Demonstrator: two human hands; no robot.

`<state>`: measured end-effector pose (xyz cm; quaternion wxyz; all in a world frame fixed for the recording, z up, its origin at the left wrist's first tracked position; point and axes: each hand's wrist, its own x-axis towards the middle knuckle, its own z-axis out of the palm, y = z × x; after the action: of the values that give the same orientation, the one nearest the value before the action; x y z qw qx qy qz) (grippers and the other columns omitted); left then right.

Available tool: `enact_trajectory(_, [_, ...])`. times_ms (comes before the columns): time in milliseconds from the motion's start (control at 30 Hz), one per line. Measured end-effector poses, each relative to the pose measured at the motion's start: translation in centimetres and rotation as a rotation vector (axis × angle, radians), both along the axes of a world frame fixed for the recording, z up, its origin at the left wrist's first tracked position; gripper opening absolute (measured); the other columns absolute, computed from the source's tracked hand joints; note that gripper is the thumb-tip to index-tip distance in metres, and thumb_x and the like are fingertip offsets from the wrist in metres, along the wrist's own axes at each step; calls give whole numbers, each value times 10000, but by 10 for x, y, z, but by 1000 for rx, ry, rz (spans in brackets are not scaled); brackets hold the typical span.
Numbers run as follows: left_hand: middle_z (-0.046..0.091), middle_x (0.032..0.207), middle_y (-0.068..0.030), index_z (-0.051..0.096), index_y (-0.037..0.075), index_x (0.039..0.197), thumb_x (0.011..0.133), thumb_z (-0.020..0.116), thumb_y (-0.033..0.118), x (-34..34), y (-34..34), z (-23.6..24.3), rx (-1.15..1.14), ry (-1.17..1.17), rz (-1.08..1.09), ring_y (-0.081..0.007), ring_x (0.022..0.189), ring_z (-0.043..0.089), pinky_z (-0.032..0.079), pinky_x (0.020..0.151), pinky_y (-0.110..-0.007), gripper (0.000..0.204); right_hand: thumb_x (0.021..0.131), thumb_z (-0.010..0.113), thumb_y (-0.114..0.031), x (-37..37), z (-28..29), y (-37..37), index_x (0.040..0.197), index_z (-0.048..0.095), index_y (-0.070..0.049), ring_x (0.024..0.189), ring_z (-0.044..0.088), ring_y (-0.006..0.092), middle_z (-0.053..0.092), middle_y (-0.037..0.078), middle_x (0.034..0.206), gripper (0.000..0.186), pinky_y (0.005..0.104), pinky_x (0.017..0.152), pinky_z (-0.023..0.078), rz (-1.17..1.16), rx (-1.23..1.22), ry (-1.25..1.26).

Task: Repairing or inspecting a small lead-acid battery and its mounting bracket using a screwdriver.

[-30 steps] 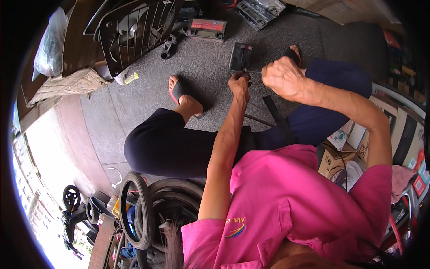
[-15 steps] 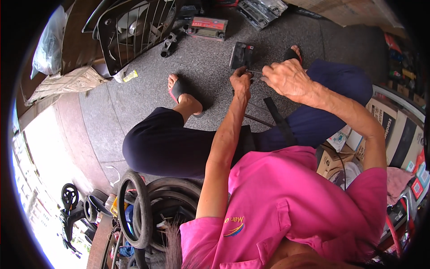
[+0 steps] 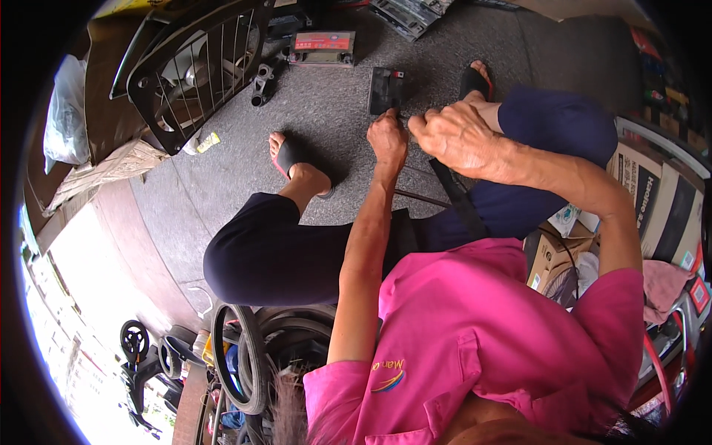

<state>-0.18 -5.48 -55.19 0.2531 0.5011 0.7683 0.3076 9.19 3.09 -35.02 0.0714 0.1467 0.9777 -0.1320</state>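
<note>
A small black battery (image 3: 386, 92) stands on the floor ahead of me, a red mark at its far right corner. My left hand (image 3: 388, 139) is at its near edge, fingers curled closed; what they pinch is hidden. Just to the right, my right hand (image 3: 461, 139) is closed in a fist, its fingertips toward the left hand. Half a second ago a thin metal shaft stuck out of this fist; now the hand mostly covers it, and its handle is out of sight. Below the hands, a dark rod (image 3: 423, 198) and a black strap (image 3: 454, 189) lie near my legs.
A red-topped battery (image 3: 322, 49), a grey battery (image 3: 412, 16) and a dark metal part (image 3: 262, 84) lie farther off. A black wire-grilled frame (image 3: 194, 74) leans at the left. Tyres (image 3: 239, 358) are piled lower left, cardboard boxes (image 3: 644, 189) at the right.
The view has shifted a little, moving floor things left in the picture. My right hand has come closer to the left, and the thin shaft between them no longer shows clearly.
</note>
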Motion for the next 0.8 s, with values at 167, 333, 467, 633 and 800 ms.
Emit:
enact_trajectory(167, [617,731,-147,606,34,820,713,555,59,1,3,2,-2,58,-77,-346,664,604,474,614,-440,122,673,592,-16,1,0,-2,792,506,28,565,629,276,559,189,677,153,361,458,488,18,-47,29])
enact_trajectory(333, [613,689,-116,567,67,720,719,569,90,-7,1,-3,62,205,-98,-304,639,612,480,603,-425,23,677,602,-54,-2,-4,5,777,551,2,673,608,255,539,161,761,125,374,548,482,7,-33,84])
enact_trajectory(467, [615,672,-109,556,77,700,721,566,91,3,9,4,72,243,-95,-301,627,609,480,603,-417,28,681,603,-68,6,-11,16,772,596,-8,663,577,246,538,141,808,109,389,579,455,116,-55,221])
enact_trajectory(633, [587,728,-128,559,68,710,731,559,99,-3,6,10,59,217,-70,-311,657,601,472,596,-406,37,704,602,-92,1,-9,13,818,579,7,679,577,227,537,113,812,152,376,645,452,45,-89,224])
enact_trajectory(800, [572,743,-128,557,60,709,722,566,89,11,19,9,65,236,-138,-310,678,598,465,585,-407,34,734,592,-141,25,1,23,813,566,-50,638,556,194,521,46,684,123,359,581,429,-30,50,53])
